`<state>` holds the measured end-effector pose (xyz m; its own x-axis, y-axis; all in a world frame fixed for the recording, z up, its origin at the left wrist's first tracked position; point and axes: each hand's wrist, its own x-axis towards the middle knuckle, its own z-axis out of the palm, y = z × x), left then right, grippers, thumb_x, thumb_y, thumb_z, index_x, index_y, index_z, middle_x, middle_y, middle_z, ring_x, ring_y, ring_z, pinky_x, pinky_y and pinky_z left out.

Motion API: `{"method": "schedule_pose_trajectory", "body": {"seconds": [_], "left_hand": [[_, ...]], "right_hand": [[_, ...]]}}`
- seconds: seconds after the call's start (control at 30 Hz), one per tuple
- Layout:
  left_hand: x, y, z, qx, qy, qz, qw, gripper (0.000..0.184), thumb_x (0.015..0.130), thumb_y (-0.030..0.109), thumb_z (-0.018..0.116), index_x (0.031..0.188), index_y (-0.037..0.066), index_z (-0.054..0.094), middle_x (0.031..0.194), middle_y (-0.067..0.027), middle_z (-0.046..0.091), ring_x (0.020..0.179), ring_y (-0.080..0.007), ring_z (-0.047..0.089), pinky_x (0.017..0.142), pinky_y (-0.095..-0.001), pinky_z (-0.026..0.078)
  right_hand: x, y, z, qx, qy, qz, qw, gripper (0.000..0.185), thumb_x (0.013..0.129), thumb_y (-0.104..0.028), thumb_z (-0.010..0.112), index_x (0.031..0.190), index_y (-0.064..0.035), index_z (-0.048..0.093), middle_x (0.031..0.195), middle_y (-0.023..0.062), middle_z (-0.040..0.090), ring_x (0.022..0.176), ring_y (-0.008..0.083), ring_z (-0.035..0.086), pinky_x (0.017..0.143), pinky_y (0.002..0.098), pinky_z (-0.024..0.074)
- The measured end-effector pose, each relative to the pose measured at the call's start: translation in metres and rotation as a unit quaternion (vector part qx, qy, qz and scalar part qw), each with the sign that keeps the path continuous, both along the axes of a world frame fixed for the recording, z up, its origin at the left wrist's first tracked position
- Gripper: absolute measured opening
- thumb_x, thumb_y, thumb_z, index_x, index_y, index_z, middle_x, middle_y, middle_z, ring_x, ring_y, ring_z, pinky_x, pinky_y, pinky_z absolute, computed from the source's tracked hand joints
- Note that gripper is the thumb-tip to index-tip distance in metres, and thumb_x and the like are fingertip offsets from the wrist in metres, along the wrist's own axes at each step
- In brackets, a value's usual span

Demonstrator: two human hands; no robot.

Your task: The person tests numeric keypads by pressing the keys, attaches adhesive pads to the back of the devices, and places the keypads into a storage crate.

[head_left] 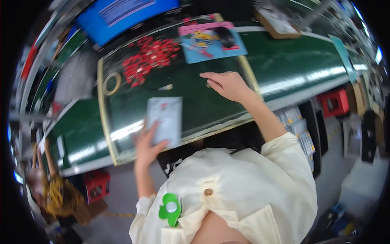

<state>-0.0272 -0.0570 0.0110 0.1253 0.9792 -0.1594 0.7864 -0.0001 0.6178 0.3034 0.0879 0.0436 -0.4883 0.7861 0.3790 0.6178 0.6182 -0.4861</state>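
Note:
A flat white box (167,122) with a small red mark near its top stands out at the front of the green work surface. My left hand (149,144) grips it at its lower left, with fingers and thumb over its face. To the right, my right hand (229,85) is above the green mat (195,97), index finger stretched out and thumb apart from it. Nothing plain to see is in that hand; a small dark spot by the thumb is too blurred to name. Between the hands lies a small pale scrap (165,87).
Many small red pieces (150,57) lie scattered behind the box. A tape roll (112,83) is at the left. A black mouse (224,36) sits on a colourful mouse pad (195,55). A monitor (122,16) stands behind. Another person (61,193) works at far left.

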Motion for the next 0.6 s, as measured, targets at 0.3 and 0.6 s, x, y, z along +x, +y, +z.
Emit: {"method": "schedule_pose_trajectory", "body": {"seconds": [0.3, 0.6], "left_hand": [[-0.217, -0.071, -0.047, 0.032, -0.491, 0.536, 0.686, 0.054, 0.091, 0.03, 0.057, 0.135, 0.004, 0.038, 0.136, -0.012, 0.042, 0.114, -0.0256, 0.047, 0.094, -0.0359, 0.04], [-0.308, -0.045, -0.142, -0.019, -0.497, 0.632, 0.595, 0.04, 0.092, 0.027, 0.055, 0.121, 0.0, 0.051, 0.112, -0.0125, 0.057, 0.098, -0.0224, 0.057, 0.085, -0.0361, 0.048]], "right_hand": [[0.217, -0.122, -0.126, 0.099, 0.267, -0.636, 0.718, 0.028, 0.083, -0.006, 0.055, 0.11, -0.0061, 0.062, 0.094, 0.01, 0.067, 0.079, 0.0192, 0.065, 0.074, 0.0294, 0.0501], [0.232, -0.269, -0.181, -0.418, -0.017, -0.812, 0.406, 0.095, 0.069, -0.031, 0.076, 0.143, -0.036, 0.017, 0.152, 0.0143, 0.01, 0.133, 0.0461, 0.019, 0.092, 0.0696, 0.0323]]}}
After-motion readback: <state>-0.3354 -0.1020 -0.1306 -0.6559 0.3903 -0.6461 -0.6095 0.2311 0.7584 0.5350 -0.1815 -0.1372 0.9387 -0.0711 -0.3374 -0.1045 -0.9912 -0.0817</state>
